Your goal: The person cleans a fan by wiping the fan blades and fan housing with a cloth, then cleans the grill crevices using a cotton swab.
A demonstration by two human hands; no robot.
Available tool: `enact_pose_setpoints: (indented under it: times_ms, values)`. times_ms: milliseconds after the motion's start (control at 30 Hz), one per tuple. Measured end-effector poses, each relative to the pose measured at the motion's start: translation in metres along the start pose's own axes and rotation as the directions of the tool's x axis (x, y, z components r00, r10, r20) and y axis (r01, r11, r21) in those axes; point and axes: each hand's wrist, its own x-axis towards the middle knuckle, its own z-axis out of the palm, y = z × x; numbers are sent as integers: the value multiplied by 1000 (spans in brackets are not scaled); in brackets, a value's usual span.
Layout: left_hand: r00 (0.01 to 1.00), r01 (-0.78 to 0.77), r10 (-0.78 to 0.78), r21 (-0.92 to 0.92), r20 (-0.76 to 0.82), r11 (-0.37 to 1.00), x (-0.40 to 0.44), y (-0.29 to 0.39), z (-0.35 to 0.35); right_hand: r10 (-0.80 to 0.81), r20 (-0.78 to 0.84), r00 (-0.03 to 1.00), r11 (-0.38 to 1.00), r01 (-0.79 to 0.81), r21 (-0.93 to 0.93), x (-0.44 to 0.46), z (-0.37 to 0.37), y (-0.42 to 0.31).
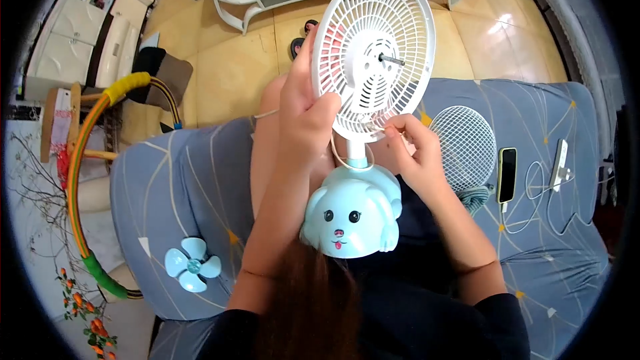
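A small desk fan stands tilted over my lap, its light blue dog-shaped base (353, 217) with the painted face toward me. The white rear grille (423, 0) has no blades on it, and a bare metal shaft (392, 60) sticks out of its centre. My left hand (310, 103) is wrapped round the grille's left side, thumb on the rim. At the lower right rim, thumb and forefinger of my right hand (420, 153) pinch the grille's edge; any small part between the fingertips is too small to make out.
Light blue fan blades (193, 265) lie on the sofa cover (180, 173) at the left. To the right are the white front grille (465, 148), a phone (507, 175) on a cable and a power strip (559, 163). A striped hoop (75, 180) leans at far left.
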Motion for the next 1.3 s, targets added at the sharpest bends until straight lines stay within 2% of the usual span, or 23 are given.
enact_pose_setpoints:
  times_ms: [33, 67, 133, 233, 333, 567, 667, 800, 833, 933, 1033, 1133, 1200, 1267, 1300]
  values:
    - [999, 30, -29, -27, 38, 999, 6, -1, -4, 13, 20, 1000, 999, -12, -33, -1, -3, -1]
    - [995, 63, -59, -55, 76, 996, 10, -1, -7, -45, 5, 999, 997, 45, -56, -1, -3, 0]
    - [995, 96, -95, -53, 22, 994, 15, -4, -7, -163, -22, 986, 981, 160, -111, 2, -4, 3]
    - [985, 168, -169, -30, -47, 985, 23, -5, -5, -167, 22, 986, 983, 168, -80, -1, -3, 7]
    - [969, 246, -246, -46, -5, 968, 28, -14, -16, -141, 66, 988, 988, 145, -51, -4, -3, 7]
    - [950, 310, -310, 0, 28, 951, 29, -22, -14, -69, 86, 994, 997, 71, -14, -14, -8, 8]
    - [956, 292, -291, -46, 21, 955, 29, -19, -2, -56, 83, 995, 998, 56, 4, -15, -8, 8]
    - [965, 263, -263, 19, 17, 965, 24, -41, -2, 26, 77, 997, 999, -29, 43, -17, -6, 12]
    - [950, 309, -310, 35, 29, 950, 23, -44, -4, 40, 72, 997, 998, -44, 54, -18, -6, 14]
    - [957, 262, -275, 130, 96, 956, 17, -50, -4, 88, 68, 994, 992, -94, 90, -22, -5, 16]
    - [921, 389, -382, 190, -73, 902, 8, -18, 30, 112, 67, 991, 987, -119, 106, -22, -7, 15]
    - [902, 430, -409, 399, -141, 810, 8, 18, 57, 118, 70, 991, 987, -125, 103, -20, -9, 12]
    - [920, 377, -384, 458, -82, 805, 6, 8, 44, 125, 72, 990, 985, -132, 109, -20, -9, 13]
    - [948, 281, -316, 369, 38, 886, 1, -27, 16, 133, 68, 989, 982, -141, 126, -19, -9, 14]
    - [955, 252, -295, 427, 35, 869, -3, -31, 11, 130, 70, 989, 983, -138, 121, -19, -8, 15]
